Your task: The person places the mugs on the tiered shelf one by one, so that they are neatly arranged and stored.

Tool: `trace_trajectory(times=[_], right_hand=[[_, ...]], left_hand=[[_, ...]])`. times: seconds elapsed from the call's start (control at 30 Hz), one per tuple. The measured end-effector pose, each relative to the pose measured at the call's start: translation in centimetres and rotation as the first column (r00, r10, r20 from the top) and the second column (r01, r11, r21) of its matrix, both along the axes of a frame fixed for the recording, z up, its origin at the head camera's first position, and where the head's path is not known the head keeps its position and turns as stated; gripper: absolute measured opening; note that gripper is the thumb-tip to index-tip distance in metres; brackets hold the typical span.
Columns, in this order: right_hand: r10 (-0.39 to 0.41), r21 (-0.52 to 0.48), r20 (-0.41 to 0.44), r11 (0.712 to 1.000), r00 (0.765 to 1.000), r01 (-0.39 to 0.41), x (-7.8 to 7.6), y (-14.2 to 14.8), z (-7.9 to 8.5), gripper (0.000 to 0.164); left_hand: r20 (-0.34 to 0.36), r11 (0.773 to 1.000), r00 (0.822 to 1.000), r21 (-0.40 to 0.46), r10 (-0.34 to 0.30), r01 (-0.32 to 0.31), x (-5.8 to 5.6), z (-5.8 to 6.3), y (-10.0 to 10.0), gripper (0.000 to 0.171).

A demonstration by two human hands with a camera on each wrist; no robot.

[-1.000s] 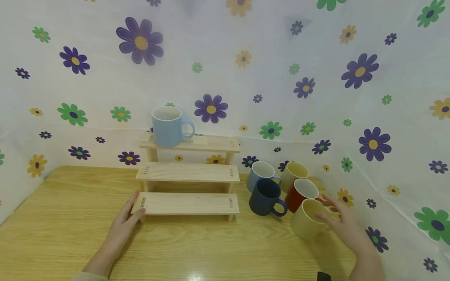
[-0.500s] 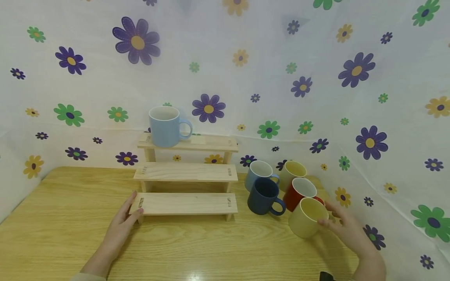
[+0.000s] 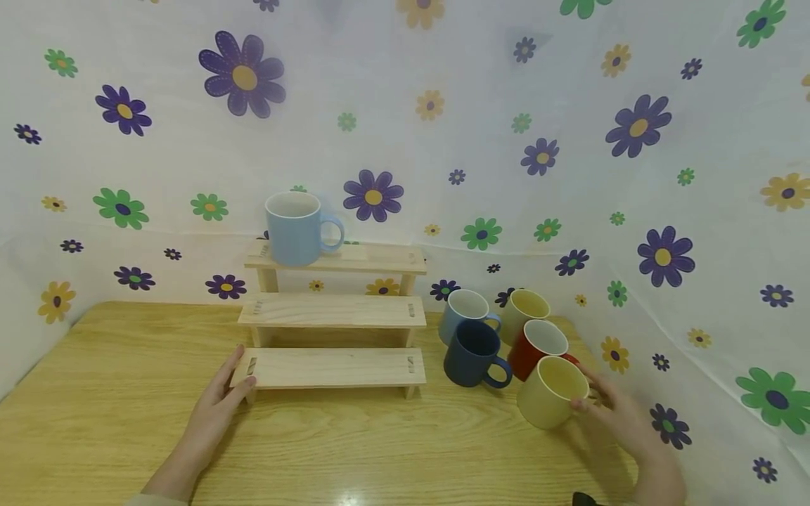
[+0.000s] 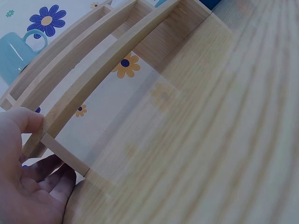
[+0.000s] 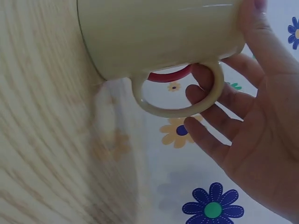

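Note:
In the head view a three-step wooden display rack (image 3: 342,369) stands on the table. My left hand (image 3: 215,404) holds the left end of its lowest step; in the left wrist view the thumb (image 4: 30,120) lies on the board and the other fingers curl beneath. To the right, my right hand (image 3: 614,418) is at the handle side of a pale yellow mug (image 3: 545,397), which stands upright on the table. In the right wrist view its thumb presses the mug near the rim, and fingertips reach around and through the handle (image 5: 177,112).
A light blue mug (image 3: 294,232) sits on the rack's top step. Close to the held mug stand a red mug (image 3: 528,355), a dark blue mug (image 3: 471,355), another light blue mug (image 3: 452,323) and another yellow mug (image 3: 515,323). Flower-patterned cloth (image 3: 405,140) hangs behind and at the sides.
My right hand has come in to the yellow mug, and its spread fingers have drawn in at the handle and rim. The left hand stays on the rack.

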State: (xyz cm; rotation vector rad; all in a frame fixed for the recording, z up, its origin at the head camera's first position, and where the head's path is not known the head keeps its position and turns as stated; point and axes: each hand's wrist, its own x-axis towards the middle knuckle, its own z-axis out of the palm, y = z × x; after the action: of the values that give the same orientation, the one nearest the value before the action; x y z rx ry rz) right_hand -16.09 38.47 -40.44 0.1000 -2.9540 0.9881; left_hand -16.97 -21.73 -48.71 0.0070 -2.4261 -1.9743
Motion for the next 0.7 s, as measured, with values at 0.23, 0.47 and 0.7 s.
trace_trajectory(times=[0.23, 0.47, 0.7], right_hand=[[-0.01, -0.022, -0.065, 1.0, 0.998, 0.008, -0.3, 0.5, -1.1, 0.068], [0.022, -0.379, 0.026, 0.925, 0.999, -0.011, -0.4, 0.9, -2.8, 0.061], [0.106, -0.818, 0.083, 0.575, 0.991, 0.006, -0.2, 1.0, -4.5, 0.058]], left_hand=[[0.008, 1.0, 1.0, -0.001, 0.007, -0.007, 0.1, 0.0, 0.0, 0.074], [0.013, 1.0, 1.0, -0.008, 0.008, -0.008, 0.1, 0.1, 0.0, 0.074], [0.017, 1.0, 1.0, -0.021, 0.011, -0.01, 0.1, 0.1, 0.0, 0.074]])
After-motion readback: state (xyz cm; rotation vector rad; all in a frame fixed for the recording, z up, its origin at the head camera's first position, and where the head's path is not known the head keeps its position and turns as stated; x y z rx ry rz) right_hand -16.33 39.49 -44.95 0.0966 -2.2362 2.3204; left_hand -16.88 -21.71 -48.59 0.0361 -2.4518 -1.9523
